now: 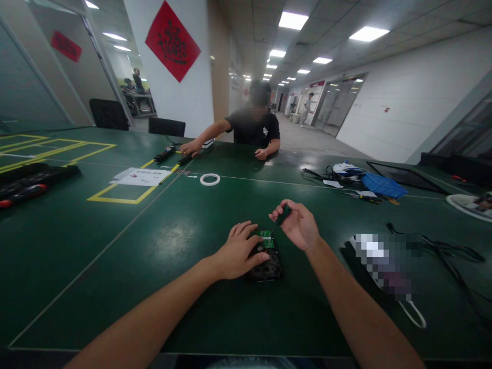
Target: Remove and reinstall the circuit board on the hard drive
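Observation:
A small black device with a green circuit board showing at its far end (266,254) lies flat on the green table (161,246) in front of me. My left hand (239,249) rests on the device's left side, fingers spread flat, pressing it down. My right hand (296,222) hovers just right of and above the board, fingers pinched round a thin dark tool (277,221) whose tip points down at the green board.
A person in a black shirt (254,129) sits across the table, one hand near dark tools (166,153). A white tape ring (209,179), a paper sheet (140,176), a blue pouch (382,184), cables (446,251) and black tool trays (26,182) lie around.

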The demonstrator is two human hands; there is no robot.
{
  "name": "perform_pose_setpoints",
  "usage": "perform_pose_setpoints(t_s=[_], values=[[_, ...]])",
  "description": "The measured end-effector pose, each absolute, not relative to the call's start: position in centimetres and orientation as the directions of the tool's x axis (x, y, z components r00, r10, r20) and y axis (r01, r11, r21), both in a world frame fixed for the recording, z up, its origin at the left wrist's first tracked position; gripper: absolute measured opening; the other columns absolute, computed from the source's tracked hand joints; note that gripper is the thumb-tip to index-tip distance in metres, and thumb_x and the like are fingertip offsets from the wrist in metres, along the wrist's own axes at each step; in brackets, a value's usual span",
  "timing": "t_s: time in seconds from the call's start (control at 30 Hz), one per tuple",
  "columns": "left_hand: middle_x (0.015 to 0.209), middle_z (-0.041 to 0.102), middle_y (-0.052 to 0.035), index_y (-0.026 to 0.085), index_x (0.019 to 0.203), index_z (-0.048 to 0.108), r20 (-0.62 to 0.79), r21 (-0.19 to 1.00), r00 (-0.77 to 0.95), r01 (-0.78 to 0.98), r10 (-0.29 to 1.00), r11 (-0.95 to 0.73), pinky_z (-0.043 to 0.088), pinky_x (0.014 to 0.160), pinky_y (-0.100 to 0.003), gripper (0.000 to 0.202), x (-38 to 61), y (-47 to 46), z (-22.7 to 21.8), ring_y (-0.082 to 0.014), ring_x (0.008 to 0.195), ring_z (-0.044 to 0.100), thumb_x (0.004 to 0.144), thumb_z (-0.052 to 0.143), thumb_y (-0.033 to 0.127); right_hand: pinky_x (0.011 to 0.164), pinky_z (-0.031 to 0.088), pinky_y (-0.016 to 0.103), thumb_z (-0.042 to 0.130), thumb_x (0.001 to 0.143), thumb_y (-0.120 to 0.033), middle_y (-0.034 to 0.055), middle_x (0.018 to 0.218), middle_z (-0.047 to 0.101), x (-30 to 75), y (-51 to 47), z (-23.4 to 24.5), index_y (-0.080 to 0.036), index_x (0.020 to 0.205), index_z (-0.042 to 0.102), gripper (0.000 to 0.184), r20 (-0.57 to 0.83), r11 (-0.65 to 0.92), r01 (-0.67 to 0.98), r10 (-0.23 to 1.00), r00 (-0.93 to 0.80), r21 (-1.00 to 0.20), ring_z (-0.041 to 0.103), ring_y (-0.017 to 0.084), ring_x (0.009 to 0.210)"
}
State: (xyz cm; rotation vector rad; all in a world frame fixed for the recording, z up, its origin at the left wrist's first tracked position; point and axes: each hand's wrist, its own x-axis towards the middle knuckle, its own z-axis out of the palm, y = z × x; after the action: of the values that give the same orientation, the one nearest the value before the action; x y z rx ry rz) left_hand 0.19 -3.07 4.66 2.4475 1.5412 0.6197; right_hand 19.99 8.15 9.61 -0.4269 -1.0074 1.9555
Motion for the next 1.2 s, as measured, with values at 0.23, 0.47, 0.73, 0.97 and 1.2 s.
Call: perform_pose_setpoints(t_s=[0.23,0.47,0.73,0.97,1.2], values=[[0.117,0.063,-0.0113,0.02,0.112,0.066,0.442,0.317,0.288,0.836,0.85,-0.448,0.049,0.097,-0.048,0.022,4.2,-3.2,6.5,-0.0295,0.114,0.057,0.096,0.059,0.034,0.089,0.051,0.037,0.064,0.086,-0.032,0.0024,0.08,0.06,19.1,7.4,9.7,-0.02,0.089,0.072,0.014,0.097,-0.226,-0.537,0.857,-0.507,-0.813,0.058,0.017,0.083],[0.095,0.069,-0.0064,0.02,0.099,0.068,0.629,0.382,0.185,0.772,0.755,-0.508,0.056,0.083,-0.037,0.017,9.0,-3.8,6.9,-0.0214,0.09,0.066,0.1,0.052,0.022,0.084,0.052,0.034,0.068,0.082,-0.034,0.0026,0.081,0.061,18.5,6.8,9.6,-0.021,0.086,0.071,0.015,0.09,-0.189,-0.539,0.889,-0.449,-0.821,0.059,0.017,0.081],[0.088,0.072,-0.0066,0.019,0.097,0.072,0.687,0.22,0.251,0.823,0.682,-0.524,0.057,0.08,-0.035,0.023,8.6,-3.8,5.8,-0.0206,0.085,0.069,0.101,0.05,0.018,0.084,0.051,0.035,0.066,0.082,-0.032,0.0031,0.08,0.061,18.2,6.5,9.5,-0.02,0.086,0.072,0.014,0.099,-0.165,-0.563,0.907,-0.408,-0.81,0.058,0.018,0.082],[0.085,0.072,-0.0065,0.019,0.092,0.072,0.694,0.239,0.2,0.842,0.691,-0.483,0.058,0.077,-0.035,0.024,8.7,-3.6,5.8,-0.0203,0.081,0.069,0.101,0.05,0.02,0.085,0.051,0.035,0.066,0.082,-0.032,0.003,0.079,0.062,18.2,6.4,9.5,-0.02,0.085,0.072,0.014,0.098,-0.149,-0.565,0.918,-0.384,-0.812,0.059,0.018,0.082],[0.084,0.07,-0.0058,0.019,0.088,0.07,0.673,0.193,0.247,0.851,0.697,-0.488,0.056,0.074,-0.034,0.022,8.8,-3.2,6.1,-0.0201,0.078,0.067,0.099,0.051,0.019,0.083,0.05,0.033,0.067,0.082,-0.032,0.0026,0.079,0.062,18.1,6.4,9.2,-0.02,0.085,0.072,0.013,0.111,-0.13,-0.569,0.923,-0.368,-0.812,0.058,0.017,0.081]])
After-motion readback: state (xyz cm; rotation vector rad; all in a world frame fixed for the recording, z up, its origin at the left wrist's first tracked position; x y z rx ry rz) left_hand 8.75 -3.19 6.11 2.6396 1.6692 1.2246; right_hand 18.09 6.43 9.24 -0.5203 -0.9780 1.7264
